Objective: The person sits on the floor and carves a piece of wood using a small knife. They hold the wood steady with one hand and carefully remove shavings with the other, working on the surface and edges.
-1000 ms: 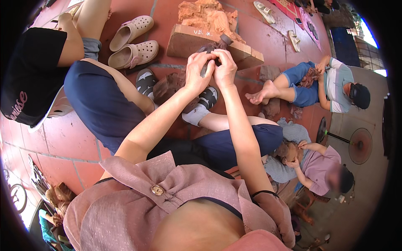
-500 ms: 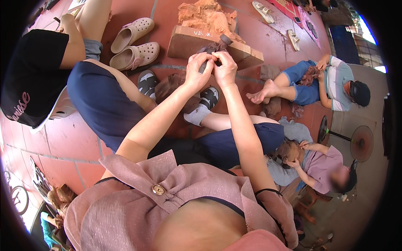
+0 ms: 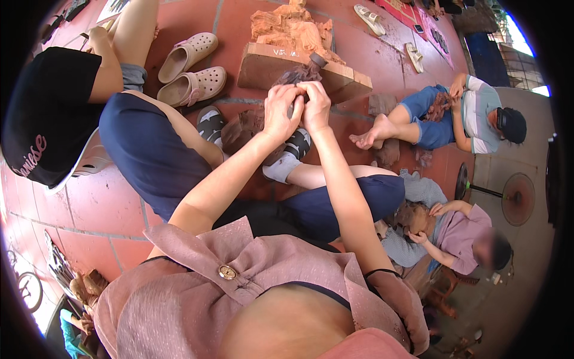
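My left hand point(image 3: 281, 112) and my right hand point(image 3: 314, 106) meet out in front of me, fingertips together and bent. Both are closed at the near end of a dark brown carved piece point(image 3: 301, 74) with a knobbly shape, and its far end carries a round, flat-ended knob. Between my palms a small dark strip shows in part; its kind is hidden by my fingers. Just beyond stands an orange-brown wood carving point(image 3: 293, 30) on a thick wooden block point(image 3: 275, 63) with writing on its side.
Beige clogs point(image 3: 203, 84) lie left of the block. Brown lumps point(image 3: 242, 125) rest on the red tile floor between my feet. A person in a black top point(image 3: 48, 107) sits at my left; two people point(image 3: 481, 116) work at right, near a standing fan point(image 3: 517, 199).
My hands have shifted slightly left and down, closing more around the near end. The grey strip that stuck out below my left fingers is now mostly covered.
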